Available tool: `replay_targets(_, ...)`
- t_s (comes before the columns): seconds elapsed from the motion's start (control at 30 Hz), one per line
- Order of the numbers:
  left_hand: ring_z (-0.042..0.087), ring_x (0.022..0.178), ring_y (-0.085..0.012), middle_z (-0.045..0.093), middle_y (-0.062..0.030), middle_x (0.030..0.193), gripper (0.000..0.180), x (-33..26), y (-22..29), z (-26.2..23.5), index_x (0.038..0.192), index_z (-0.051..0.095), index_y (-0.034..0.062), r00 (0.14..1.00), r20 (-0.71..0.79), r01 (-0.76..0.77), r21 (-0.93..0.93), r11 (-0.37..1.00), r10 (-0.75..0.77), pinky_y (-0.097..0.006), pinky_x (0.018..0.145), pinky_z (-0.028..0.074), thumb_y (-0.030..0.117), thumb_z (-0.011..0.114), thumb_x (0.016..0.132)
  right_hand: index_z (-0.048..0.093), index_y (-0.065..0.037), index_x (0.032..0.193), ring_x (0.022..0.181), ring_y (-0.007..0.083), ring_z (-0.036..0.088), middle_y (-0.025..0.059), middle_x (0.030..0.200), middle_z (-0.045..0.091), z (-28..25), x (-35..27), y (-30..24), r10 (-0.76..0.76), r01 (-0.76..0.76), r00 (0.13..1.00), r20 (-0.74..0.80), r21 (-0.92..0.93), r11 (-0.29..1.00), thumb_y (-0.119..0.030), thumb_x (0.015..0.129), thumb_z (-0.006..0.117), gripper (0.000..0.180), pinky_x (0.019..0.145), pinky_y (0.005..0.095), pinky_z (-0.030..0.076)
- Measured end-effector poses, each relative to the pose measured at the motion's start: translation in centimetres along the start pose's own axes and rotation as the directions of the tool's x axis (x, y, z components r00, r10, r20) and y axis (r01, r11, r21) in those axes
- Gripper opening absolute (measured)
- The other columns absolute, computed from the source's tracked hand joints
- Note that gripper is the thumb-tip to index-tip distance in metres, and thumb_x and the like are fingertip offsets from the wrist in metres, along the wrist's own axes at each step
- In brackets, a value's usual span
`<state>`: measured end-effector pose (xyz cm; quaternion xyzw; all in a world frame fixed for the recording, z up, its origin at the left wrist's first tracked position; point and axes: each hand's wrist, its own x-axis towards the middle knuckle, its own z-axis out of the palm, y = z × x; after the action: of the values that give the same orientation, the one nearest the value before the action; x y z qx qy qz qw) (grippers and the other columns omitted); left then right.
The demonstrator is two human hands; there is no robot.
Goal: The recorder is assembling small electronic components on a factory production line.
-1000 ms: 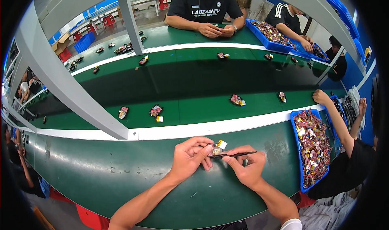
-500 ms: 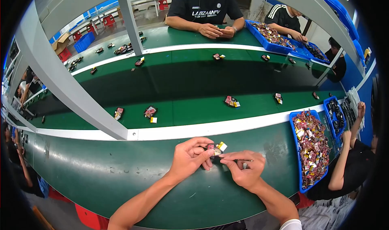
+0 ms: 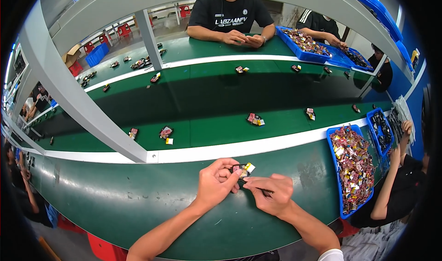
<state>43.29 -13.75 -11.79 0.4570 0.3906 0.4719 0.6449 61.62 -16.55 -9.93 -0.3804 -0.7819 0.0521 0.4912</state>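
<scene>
My left hand (image 3: 214, 183) pinches a small electronic assembly (image 3: 238, 168) between thumb and fingers, above the near green tabletop (image 3: 184, 201). It has a black casing, a reddish circuit board and a yellow-and-white part sticking out at its upper right. Closed around a slim dark tool (image 3: 266, 190), perhaps tweezers, is my right hand (image 3: 275, 194). The fingertips of that hand are at the assembly's lower right edge. Exactly where the tool's tip touches is hidden by the fingers.
Beyond a white rail (image 3: 221, 151) runs a green conveyor belt (image 3: 202, 127) carrying similar assemblies (image 3: 254, 119). At right stand a blue tray (image 3: 341, 187) heaped with reddish parts and a smaller blue bin (image 3: 390, 143) of black pieces. A grey post (image 3: 78, 95) rises at left; co-workers sit around.
The assemblies on the belt have shifted left. My right hand has moved slightly left with the tool, its angle changed. My left hand still holds the assembly in nearly the same place.
</scene>
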Motion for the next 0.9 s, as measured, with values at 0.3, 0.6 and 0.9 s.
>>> replay_targets(0.3, 0.067, 0.060, -0.0164, 0.067, -0.0122, 0.079, 0.020, 0.1, -0.2, 0.2, 0.113, 0.057, -0.0078, 1.000, -0.012, 0.029, -0.018, 0.999, -0.029, -0.028, 0.050, 0.056, 0.000, 0.063, 0.096, 0.076, -0.010, 0.078, 0.051, 0.0066, 0.061, -0.0011, 0.082, 0.078, -0.1, 0.0, 0.1, 0.063, -0.063, 0.998, 0.006, 0.006, 0.998, 0.004, 0.069, 0.080, 0.017, 0.045, 0.0230, 0.032)
replay_targets(0.6, 0.063, 0.055, -0.0108, 0.069, -0.0102, 0.077, 0.014, -0.2, 0.0, 0.9, 0.106, 0.061, -0.0077, 0.990, -0.144, 0.007, 0.060, 0.998, 0.002, -0.025, 0.044, 0.050, -0.002, 0.064, 0.093, 0.075, -0.011, 0.082, 0.055, 0.0097, 0.065, 0.0009, 0.085, 0.078, 0.2, 0.1, -0.2, -0.086, 0.094, 0.993, 0.086, -0.098, 0.991, 0.007, 0.065, 0.077, 0.025, 0.045, 0.0241, 0.035)
replay_targets(0.9, 0.063, 0.053, -0.0119, 0.068, -0.0085, 0.079, 0.013, 2.4, 2.0, 1.5, 0.104, 0.061, -0.0063, 0.986, -0.169, 0.045, 0.300, 0.953, 0.007, -0.027, 0.042, 0.048, -0.002, 0.064, 0.092, 0.071, -0.004, 0.084, 0.047, 0.0072, 0.057, 0.0077, 0.086, 0.078, -0.5, 0.8, 0.9, 0.096, -0.099, 0.990, -0.100, -0.024, 0.995, 0.003, 0.072, 0.082, 0.017, 0.047, 0.0213, 0.038)
